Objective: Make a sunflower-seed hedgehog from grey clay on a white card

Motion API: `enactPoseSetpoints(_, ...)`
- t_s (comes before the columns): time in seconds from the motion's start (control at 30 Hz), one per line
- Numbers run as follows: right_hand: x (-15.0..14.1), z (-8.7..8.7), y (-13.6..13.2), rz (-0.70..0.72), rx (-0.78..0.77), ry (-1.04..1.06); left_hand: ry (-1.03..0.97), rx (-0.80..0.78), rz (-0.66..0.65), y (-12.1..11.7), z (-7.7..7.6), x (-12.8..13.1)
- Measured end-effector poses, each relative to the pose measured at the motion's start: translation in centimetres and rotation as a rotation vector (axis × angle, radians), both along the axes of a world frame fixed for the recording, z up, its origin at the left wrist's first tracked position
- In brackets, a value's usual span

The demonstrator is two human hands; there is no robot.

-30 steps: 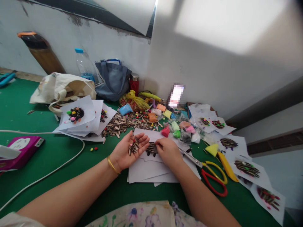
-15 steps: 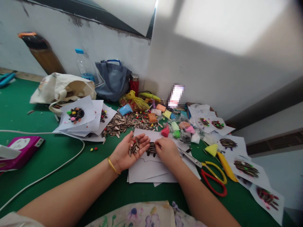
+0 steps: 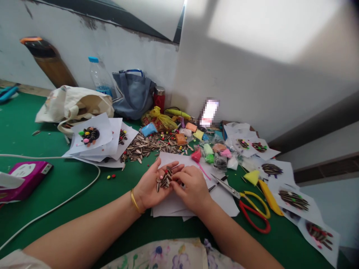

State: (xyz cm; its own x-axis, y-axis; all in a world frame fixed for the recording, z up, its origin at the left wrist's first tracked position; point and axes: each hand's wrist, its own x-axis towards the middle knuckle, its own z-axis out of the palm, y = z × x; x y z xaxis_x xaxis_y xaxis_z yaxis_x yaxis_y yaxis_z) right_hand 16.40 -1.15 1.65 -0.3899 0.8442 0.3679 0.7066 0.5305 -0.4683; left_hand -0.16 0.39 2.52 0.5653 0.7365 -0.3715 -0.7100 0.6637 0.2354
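Note:
Palm up over the paper, my left hand (image 3: 153, 188) cups a small heap of striped sunflower seeds (image 3: 165, 180) with a pink bit among them. The pinched fingertips of my right hand (image 3: 193, 186) touch the seeds in that palm. Beneath both hands lies a stack of white paper (image 3: 174, 205); the seed picture on it is almost wholly covered by my hands. A thin pink strip (image 3: 204, 172) shows on the paper, past my right hand. Beyond the paper spreads a pile of loose sunflower seeds (image 3: 143, 146).
Scissors (image 3: 241, 195) with red and yellow handles lie right of the paper, beside a yellow tool (image 3: 269, 198). Bagged coloured clay (image 3: 209, 153) sits behind. Finished-looking seed pictures (image 3: 293, 200) line the right edge; more sheets (image 3: 92, 145) lie left. A white cable (image 3: 70, 198) crosses the table.
My right hand has left the seed picture and come left to the seeds in my left palm. My left hand has shifted slightly right. The pink strip is now uncovered.

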Motion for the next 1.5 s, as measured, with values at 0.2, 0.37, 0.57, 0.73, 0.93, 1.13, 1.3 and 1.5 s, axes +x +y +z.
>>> enactPoseSetpoints(0.2, -0.5, -0.4, -0.1, 0.006, -0.022, 0.025, 0.016, -0.002, -0.016, -0.4, 0.1, 0.4)
enactPoseSetpoints(0.37, 0.8, 0.6, 0.1, -0.047, 0.029, 0.119, 0.084, -0.058, 0.002, -0.3, 0.3, 0.3)
enactPoseSetpoints(0.57, 2.3, 1.0, 0.5, -0.006, 0.009, 0.118, 0.359, 0.043, -0.143, -0.7, -0.1, 0.4)
enactPoseSetpoints(0.73, 2.1, 0.9, 0.4, 0.05, -0.036, 0.173, 0.471, 0.187, -0.201, -0.9, -0.3, 0.6)
enactPoseSetpoints(0.93, 3.5, 0.7, 1.6, -0.058, -0.109, 0.189, 0.436, 0.133, -0.122, -0.3, -0.4, 0.2)
enactPoseSetpoints(1.13, 4.5, -1.2, 3.1, -0.14, -0.146, -0.072, 0.371, 0.032, -0.007, 0.3, -0.5, -0.3)
enactPoseSetpoints(1.3, 3.7, -1.8, 2.9, -0.17, -0.101, -0.136, 0.36, 0.007, 0.005, 0.5, -0.5, -0.2)
enactPoseSetpoints(1.5, 3.2, -1.9, 2.8, -0.182, -0.072, -0.186, 0.352, 0.003, 0.002, 0.5, -0.6, -0.2)
